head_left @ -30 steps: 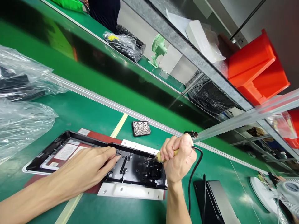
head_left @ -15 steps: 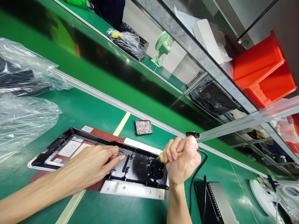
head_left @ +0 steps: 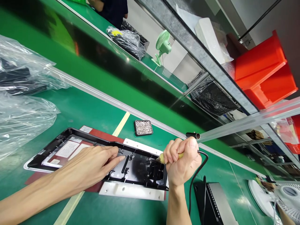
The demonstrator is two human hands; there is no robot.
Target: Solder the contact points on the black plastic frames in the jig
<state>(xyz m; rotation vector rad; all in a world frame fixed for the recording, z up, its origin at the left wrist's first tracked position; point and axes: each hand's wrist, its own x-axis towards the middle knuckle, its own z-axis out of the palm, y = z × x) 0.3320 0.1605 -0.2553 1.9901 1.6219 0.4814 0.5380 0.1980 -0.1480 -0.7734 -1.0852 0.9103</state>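
Note:
A long black plastic housing (head_left: 131,165) lies on a reddish-brown board between two white metal strips. My right hand (head_left: 182,159) is wrapped round the yellow handle of a corded soldering iron (head_left: 161,158), its thin tip angled down to the left over the housing's right half. On the housing's middle rests my left hand (head_left: 100,162), thumb and fingers brought together near the upper edge; what they hold, if anything, is hidden. Just behind the housing stands a small black tray (head_left: 143,127) of tiny silvery pieces.
Plastic-wrapped parts (head_left: 25,75) lie at the left. A black and grey device (head_left: 215,203) and a white fan (head_left: 287,193) are at the right. Behind the bench edge are a green fan (head_left: 162,45), red bins (head_left: 262,75) and a person in dark clothes (head_left: 113,12).
The view has shifted slightly. More of the person in dark clothes shows at the back, and a hand now shows near the white fan. My hands keep their places on the housing and the iron.

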